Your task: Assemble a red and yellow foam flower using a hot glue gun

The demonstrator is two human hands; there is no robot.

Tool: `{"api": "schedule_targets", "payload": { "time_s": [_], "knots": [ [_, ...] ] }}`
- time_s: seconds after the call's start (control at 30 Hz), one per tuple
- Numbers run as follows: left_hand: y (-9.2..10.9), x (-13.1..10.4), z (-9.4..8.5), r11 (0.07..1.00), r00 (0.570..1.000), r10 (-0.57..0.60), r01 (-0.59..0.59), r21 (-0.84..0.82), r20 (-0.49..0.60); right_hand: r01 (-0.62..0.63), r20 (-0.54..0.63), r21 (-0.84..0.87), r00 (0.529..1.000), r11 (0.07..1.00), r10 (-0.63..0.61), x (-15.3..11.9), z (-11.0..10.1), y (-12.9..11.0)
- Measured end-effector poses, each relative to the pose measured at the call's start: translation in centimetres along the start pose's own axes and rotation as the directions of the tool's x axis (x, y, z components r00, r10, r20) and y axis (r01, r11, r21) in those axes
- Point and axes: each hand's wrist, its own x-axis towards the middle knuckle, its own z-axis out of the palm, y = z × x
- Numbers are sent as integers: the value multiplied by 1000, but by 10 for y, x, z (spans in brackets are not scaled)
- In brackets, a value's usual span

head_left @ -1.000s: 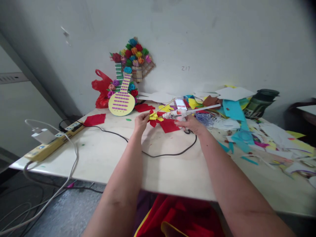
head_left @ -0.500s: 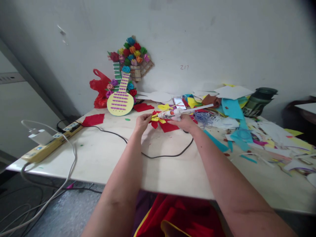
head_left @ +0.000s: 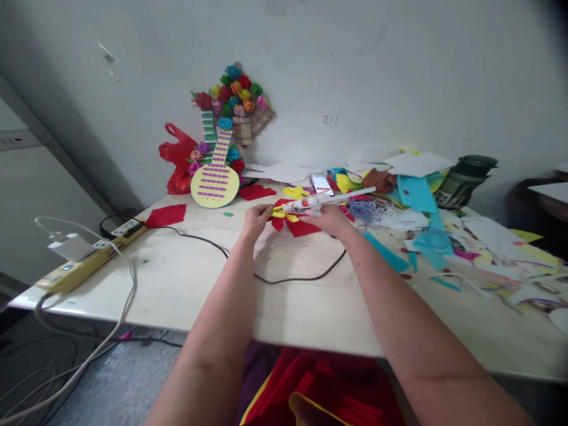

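Note:
My right hand [head_left: 329, 220] is closed around a white hot glue gun [head_left: 305, 203], a long glue stick [head_left: 361, 193] jutting from its back. The gun's nozzle points left, close to a small yellow paper flower [head_left: 280, 212]. That flower is pinched in the fingers of my left hand [head_left: 257, 218]; whether the nozzle touches it I cannot tell. Cut red paper [head_left: 305, 229] lies beneath both hands. A black cord [head_left: 295, 280] loops across the table in front of them.
A yellow power strip [head_left: 84, 265] with a white charger lies at the left edge. Behind stand a paper guitar shape [head_left: 215, 186] and paper flowers [head_left: 237, 89]. Paper scraps [head_left: 430, 236], a phone [head_left: 322, 184] and a dark bottle [head_left: 465, 182] occupy the back and right.
The hands keep nearly the same place and hold. The glue gun and its stick have shifted slightly left, and the whole view has moved a little.

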Motion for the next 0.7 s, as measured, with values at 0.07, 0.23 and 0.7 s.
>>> {"api": "schedule_targets", "payload": {
  "time_s": [0.07,0.23,0.7],
  "knots": [
    [-1,0,0,1000,1000,4,-5,13,2,-2,4,-16,1000,1000,2,0,0,1],
    [-2,1,1,1000,1000,3,-3,12,3,-10,14,-33,1000,999,11,0,-2,-2],
    [-5,3,0,999,1000,14,-14,48,9,6,19,-124,1000,992,-4,-1,-3,-7]
  ]
}}
